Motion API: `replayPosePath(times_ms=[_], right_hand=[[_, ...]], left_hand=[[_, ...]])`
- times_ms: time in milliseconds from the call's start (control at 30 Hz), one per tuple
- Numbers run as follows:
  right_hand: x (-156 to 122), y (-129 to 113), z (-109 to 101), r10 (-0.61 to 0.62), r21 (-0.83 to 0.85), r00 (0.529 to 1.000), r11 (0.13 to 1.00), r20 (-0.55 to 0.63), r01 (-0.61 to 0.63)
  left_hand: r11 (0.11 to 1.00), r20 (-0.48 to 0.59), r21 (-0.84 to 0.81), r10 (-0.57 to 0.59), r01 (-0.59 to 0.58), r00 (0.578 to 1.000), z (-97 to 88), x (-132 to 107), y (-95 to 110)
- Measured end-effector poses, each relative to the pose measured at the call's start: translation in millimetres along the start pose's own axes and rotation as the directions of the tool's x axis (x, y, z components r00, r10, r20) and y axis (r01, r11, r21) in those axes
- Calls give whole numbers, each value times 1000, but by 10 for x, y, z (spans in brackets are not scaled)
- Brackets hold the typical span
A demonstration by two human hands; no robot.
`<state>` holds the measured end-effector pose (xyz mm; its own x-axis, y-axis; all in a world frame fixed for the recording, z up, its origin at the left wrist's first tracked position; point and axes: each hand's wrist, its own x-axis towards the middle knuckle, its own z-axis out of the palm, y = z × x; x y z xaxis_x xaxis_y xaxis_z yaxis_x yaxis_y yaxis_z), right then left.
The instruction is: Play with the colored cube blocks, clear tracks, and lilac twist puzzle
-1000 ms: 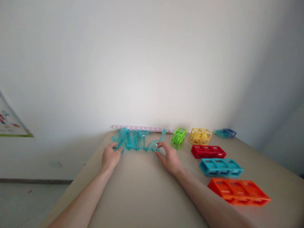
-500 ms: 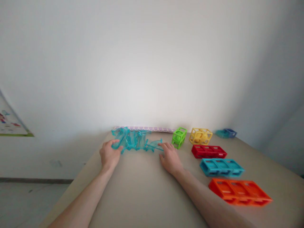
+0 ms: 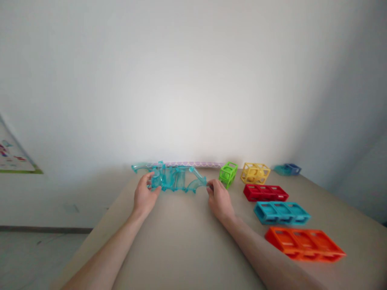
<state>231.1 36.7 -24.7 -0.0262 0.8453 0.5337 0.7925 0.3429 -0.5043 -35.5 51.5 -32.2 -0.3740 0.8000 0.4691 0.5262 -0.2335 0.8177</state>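
Note:
A clear teal plastic track assembly (image 3: 177, 179) stands at the far side of the beige table (image 3: 184, 245), made of curved ramps and upright pieces. My left hand (image 3: 144, 195) grips its left end, with the fingers curled round a piece. At the right end, my right hand (image 3: 220, 198) pinches the tip of a curved ramp. Both forearms stretch out across the tabletop.
To the right stand a green cube frame (image 3: 227, 174) and a yellow cube frame (image 3: 255, 172). In front of them lie a red block (image 3: 265, 192), a teal block (image 3: 281, 212) and an orange block (image 3: 304, 243). A purple strip (image 3: 193, 164) lies along the wall, with small blue pieces (image 3: 287, 169) in the corner.
Both hands have closed on the ends of the teal track assembly. It now stands more upright and stretches further left than before.

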Motion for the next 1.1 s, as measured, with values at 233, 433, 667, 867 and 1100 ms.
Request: replayPosePath(times_ms=[233,433,667,867,1100], right_hand=[[-29,-28,-11,-2,55,1000,998,4,2],[-35,-40,15,-15,67,1000,998,-3,15],[2,-39,63,20,92,999,996,-28,-18],[-18,-91,39,40,148,996,989,-78,-28],[-46,-170,11,0,203,999,979,-44,9]], left_hand=[[978,-185,189,-46,82,982,-198,251,-161],[887,-63,430,-155,167,986,-253,810,-496],[926,31,362,-130,110,991,-194,896,-639],[948,-87,266,-154,172,984,-239,799,-581],[932,-288,192,-247,309,925,-239,512,-487]])
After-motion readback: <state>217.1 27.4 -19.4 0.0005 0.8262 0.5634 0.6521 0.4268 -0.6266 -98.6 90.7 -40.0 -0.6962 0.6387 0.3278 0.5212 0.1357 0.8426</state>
